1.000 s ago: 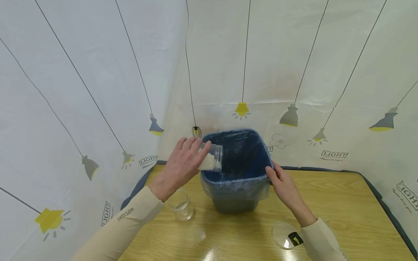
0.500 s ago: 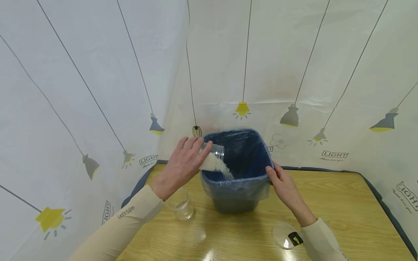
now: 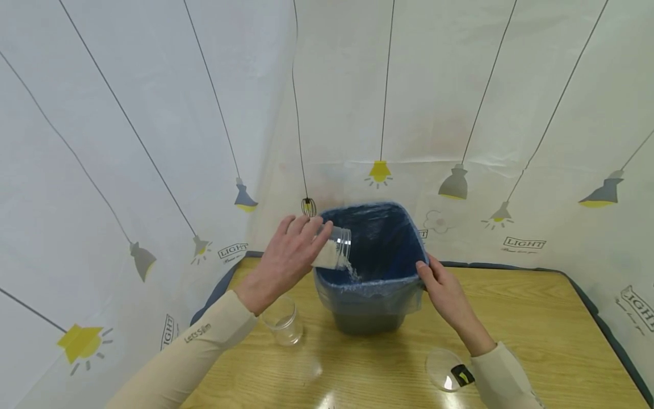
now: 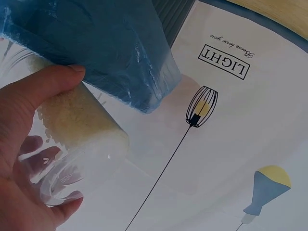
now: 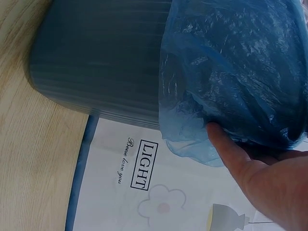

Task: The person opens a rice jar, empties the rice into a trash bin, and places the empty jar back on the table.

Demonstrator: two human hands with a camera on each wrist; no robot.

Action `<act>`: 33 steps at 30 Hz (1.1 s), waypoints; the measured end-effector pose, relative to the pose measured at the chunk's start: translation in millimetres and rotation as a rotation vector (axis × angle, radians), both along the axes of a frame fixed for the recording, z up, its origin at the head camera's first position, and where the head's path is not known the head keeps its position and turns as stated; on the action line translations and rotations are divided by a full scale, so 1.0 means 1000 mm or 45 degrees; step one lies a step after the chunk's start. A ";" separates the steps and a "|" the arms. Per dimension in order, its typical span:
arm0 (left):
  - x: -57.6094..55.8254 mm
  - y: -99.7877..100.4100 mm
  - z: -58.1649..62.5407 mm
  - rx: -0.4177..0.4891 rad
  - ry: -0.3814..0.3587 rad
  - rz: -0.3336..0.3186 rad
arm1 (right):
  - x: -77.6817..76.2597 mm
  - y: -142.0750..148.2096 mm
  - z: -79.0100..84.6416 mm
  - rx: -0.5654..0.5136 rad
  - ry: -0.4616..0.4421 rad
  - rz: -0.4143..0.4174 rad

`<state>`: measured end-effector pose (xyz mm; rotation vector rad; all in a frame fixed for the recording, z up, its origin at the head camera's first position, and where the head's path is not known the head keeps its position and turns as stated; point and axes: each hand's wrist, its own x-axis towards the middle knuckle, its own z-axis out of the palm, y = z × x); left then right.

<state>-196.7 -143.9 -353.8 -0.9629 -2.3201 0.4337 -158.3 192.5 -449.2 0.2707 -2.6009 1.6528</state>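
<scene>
My left hand grips a clear plastic jar, tipped on its side with its mouth over the bin's near left rim. White rice-like grains fall from the mouth into the grey bin. In the left wrist view, more grains lie along the lower side of the jar, with air above them. A blue plastic liner folds out over the bin's rim. My right hand holds the bin's right rim through the liner, thumb on top; its other fingers are partly hidden behind the rim.
A clear open container stands on the wooden table left of the bin, under my left wrist. By my right sleeve lies a clear round lid with a black label. A printed sheet hangs behind the table.
The grains came out in a thin trickle, then a thicker stream half a second ago, and now a thinner one. The jar shifted very slightly right. My right hand stayed at the rim.
</scene>
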 end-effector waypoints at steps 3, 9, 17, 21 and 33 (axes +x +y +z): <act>0.000 0.000 0.000 -0.034 -0.007 0.000 | 0.000 0.000 0.000 -0.006 0.000 0.001; 0.001 -0.001 0.001 -0.078 -0.042 0.023 | 0.001 0.000 -0.001 -0.009 0.002 0.009; 0.001 -0.001 0.000 -0.053 0.003 -0.004 | 0.002 -0.001 0.001 -0.023 -0.011 0.011; 0.001 -0.001 -0.002 -0.051 0.021 -0.016 | 0.001 -0.001 0.002 -0.027 -0.016 0.003; 0.001 -0.001 -0.004 -0.037 0.039 -0.023 | 0.002 -0.001 0.001 -0.056 -0.032 0.021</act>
